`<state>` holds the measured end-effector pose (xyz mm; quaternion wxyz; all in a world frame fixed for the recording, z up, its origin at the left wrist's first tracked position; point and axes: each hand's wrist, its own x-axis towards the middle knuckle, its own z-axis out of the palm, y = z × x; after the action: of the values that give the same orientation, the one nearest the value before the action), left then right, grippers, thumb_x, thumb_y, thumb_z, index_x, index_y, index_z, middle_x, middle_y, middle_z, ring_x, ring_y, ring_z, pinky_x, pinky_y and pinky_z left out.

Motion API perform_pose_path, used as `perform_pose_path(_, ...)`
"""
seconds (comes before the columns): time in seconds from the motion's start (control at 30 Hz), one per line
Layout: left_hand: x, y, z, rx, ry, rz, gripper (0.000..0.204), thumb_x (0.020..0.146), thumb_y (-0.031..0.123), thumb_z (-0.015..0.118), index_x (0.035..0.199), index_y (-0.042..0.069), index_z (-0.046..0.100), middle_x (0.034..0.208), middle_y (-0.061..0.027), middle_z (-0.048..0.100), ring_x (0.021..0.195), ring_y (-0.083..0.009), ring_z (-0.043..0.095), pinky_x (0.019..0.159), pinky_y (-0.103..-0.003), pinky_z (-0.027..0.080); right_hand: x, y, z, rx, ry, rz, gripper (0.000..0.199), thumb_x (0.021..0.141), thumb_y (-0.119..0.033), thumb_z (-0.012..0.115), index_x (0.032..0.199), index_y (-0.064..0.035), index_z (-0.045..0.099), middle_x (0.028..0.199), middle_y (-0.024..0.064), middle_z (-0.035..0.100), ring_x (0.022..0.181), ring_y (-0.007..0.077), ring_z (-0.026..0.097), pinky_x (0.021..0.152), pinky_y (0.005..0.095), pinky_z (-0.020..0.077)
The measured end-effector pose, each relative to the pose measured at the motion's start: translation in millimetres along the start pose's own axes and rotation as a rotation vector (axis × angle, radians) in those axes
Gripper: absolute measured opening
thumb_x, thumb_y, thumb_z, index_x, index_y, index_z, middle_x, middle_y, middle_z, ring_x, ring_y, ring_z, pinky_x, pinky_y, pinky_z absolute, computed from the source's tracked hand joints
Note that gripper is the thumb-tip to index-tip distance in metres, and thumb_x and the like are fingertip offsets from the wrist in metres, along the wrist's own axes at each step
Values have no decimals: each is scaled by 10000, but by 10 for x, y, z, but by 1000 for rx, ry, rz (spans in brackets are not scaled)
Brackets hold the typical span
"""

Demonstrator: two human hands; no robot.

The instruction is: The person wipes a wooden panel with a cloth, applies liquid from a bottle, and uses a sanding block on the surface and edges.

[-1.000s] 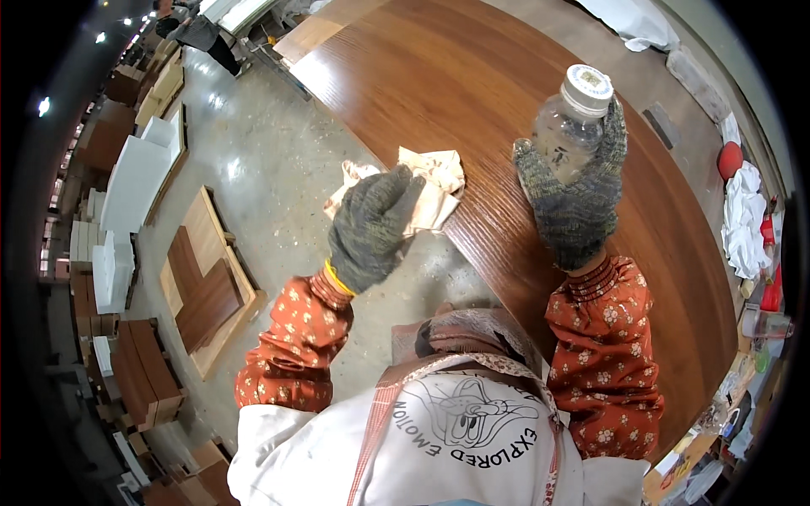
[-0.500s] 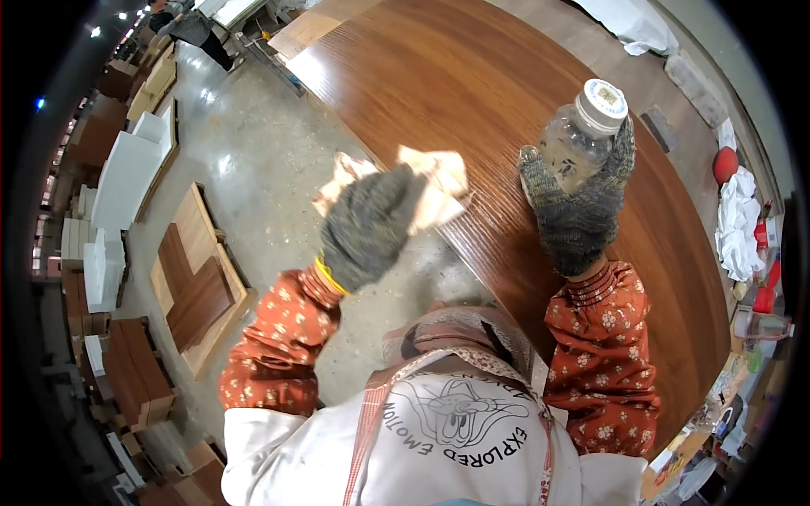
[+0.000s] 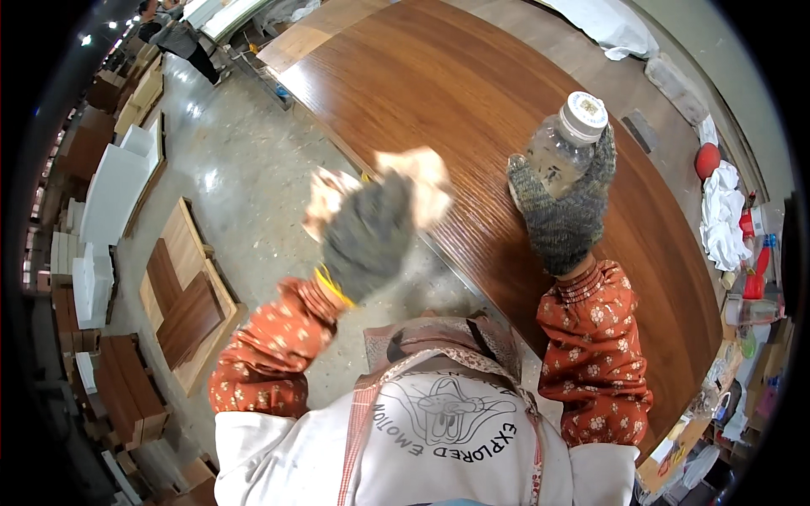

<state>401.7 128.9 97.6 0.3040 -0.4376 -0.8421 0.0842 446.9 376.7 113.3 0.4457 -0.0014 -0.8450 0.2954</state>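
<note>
Left grip (image 3: 367, 240): closed around the cloth, fingers apparently curled over its middle; blurred, so single fingers cannot be made out.
Cloth (image 3: 423, 179): pale, crumpled, sticking out on both sides of the left grip; probably bunched so that one palm can manage it. The flap to the grip's right overlaps the edge of the counter (image 3: 405, 76) in this view; whether it touches, cannot tell.
Right grip (image 3: 564, 215): holding the bottle, thumb on its left side, fingers along its right; set apart from the left grip, over the brown wood-grain surface.
Bottle (image 3: 557, 158): clear, seated in the fork of the right grip, leaning away from the wearer; contents unclear. Whether its base rests on the surface is hidden by the glove.
Cap (image 3: 584, 116): white, on the bottle, beyond the right grip's fingertips; likely kept uppermost so that nothing leaks and the neck stays free.
Gloves (image 3: 567, 236): dark grey knit on both hands, presumably for hold and protection.
Wood pieces (image 3: 192, 304): two brown boards on a paler panel, on the floor well left of the left grip.
White sheeting (image 3: 723, 223): crumpled, right of the right grip, just below a red round object (image 3: 707, 160).
</note>
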Motion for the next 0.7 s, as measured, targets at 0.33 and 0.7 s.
perform_pose_path(0.33,30,99,34,-225,-55,-193,495,834,18,518,1322,-29,449,1190,-224,578,1008,-376,581,858,-429,476,84,6,-428,-127,117,-17,775,790,-345,740,1396,-22,379,1264,201,556,1088,374,596,941,446,493)
perform_pose_path(0.7,118,-1019,779,-316,-310,-365,653,870,344,412,1357,-90,369,1351,-268,441,1245,-403,428,1064,-445,341,-300,807,-2937,-363,529,103,754,749,-316,749,1386,-61,437,1257,166,583,1042,300,610,934,366,489)
